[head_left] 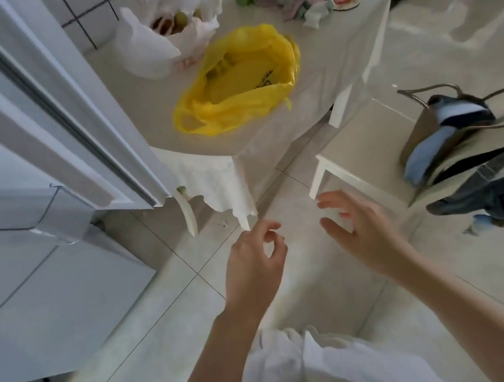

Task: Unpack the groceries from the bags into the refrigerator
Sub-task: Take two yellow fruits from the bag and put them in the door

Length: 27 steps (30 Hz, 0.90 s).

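White cloth covers the person's lap at the bottom; above it the left hand (255,265) and right hand (360,233) hover over floor tiles, fingers loosely curled, holding nothing; beyond, a yellow bag (237,78) lies open near the table (337,47) edge, a white bag (167,30) of fruit behind it; the refrigerator (26,159) door stands left. A careless tug could drag the yellow bag off the edge.
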Each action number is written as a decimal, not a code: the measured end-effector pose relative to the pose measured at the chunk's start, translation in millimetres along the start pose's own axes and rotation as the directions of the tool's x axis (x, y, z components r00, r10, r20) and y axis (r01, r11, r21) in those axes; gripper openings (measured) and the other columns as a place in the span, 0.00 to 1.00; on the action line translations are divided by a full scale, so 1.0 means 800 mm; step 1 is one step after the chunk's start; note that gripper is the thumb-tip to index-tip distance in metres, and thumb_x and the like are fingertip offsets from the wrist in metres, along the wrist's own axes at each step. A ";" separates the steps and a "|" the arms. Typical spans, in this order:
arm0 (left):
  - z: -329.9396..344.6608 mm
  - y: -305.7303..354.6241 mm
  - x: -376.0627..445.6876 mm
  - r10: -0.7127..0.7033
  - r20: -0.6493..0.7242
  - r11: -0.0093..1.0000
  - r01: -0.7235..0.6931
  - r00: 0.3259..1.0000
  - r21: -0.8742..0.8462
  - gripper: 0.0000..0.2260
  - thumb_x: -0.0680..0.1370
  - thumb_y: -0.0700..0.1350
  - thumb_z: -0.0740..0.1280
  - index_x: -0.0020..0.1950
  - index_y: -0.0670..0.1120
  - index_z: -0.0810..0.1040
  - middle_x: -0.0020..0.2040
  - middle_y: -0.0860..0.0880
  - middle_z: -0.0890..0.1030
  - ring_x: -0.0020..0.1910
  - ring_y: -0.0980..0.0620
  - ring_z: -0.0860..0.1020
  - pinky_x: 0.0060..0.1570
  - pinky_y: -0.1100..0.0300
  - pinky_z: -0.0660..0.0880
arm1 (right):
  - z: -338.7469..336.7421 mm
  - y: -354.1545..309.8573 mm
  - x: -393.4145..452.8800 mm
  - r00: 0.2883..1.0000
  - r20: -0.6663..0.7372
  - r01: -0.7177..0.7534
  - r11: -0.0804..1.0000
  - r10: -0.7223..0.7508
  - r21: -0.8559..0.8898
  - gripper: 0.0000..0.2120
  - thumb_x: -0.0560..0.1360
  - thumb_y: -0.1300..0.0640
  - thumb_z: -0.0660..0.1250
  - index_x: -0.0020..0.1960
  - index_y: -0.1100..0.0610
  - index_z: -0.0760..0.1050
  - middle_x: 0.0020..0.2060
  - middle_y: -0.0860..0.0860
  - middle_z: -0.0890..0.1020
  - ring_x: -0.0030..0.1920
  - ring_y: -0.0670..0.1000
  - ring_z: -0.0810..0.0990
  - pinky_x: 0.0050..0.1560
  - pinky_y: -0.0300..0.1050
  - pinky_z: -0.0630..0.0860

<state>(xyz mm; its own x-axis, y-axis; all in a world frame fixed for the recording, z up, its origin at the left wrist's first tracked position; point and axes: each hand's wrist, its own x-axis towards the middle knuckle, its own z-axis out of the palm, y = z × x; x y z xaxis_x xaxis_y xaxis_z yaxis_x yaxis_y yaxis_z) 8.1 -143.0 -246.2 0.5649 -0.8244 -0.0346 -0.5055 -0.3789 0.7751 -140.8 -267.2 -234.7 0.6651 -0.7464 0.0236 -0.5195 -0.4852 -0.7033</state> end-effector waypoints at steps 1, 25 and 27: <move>0.012 0.004 0.006 -0.020 0.019 1.000 0.020 1.000 0.005 0.07 0.78 0.47 0.65 0.55 0.53 0.78 0.45 0.57 0.83 0.49 0.58 0.79 0.51 0.54 0.77 | -0.006 0.014 0.004 1.000 0.018 -0.025 1.000 0.025 0.001 0.15 0.76 0.59 0.67 0.63 0.56 0.74 0.55 0.49 0.80 0.56 0.48 0.78 0.60 0.51 0.75; 0.049 0.019 0.424 -0.170 -0.091 0.985 0.169 0.981 -0.019 0.05 0.78 0.44 0.67 0.52 0.48 0.80 0.43 0.52 0.84 0.45 0.56 0.81 0.49 0.53 0.79 | -0.067 0.107 0.418 0.964 0.265 -0.030 0.999 0.033 -0.015 0.16 0.79 0.53 0.63 0.65 0.54 0.71 0.58 0.49 0.80 0.58 0.50 0.78 0.61 0.51 0.74; 0.041 0.019 0.458 -0.162 -0.131 0.987 0.162 0.978 -0.013 0.05 0.78 0.43 0.67 0.53 0.48 0.80 0.43 0.51 0.84 0.44 0.55 0.80 0.48 0.53 0.79 | -0.068 0.105 0.456 0.956 0.294 -0.012 1.000 0.018 -0.023 0.16 0.79 0.53 0.64 0.65 0.54 0.71 0.58 0.49 0.79 0.56 0.51 0.78 0.60 0.50 0.74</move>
<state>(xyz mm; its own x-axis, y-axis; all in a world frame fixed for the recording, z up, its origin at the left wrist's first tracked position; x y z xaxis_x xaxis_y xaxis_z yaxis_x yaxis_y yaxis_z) 186.1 -464.5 -268.0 0.7199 -0.6898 -0.0768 -0.3992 -0.5020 0.7673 28.8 -604.7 -247.0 0.7839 -0.5882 -0.1987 -0.5393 -0.4866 -0.6873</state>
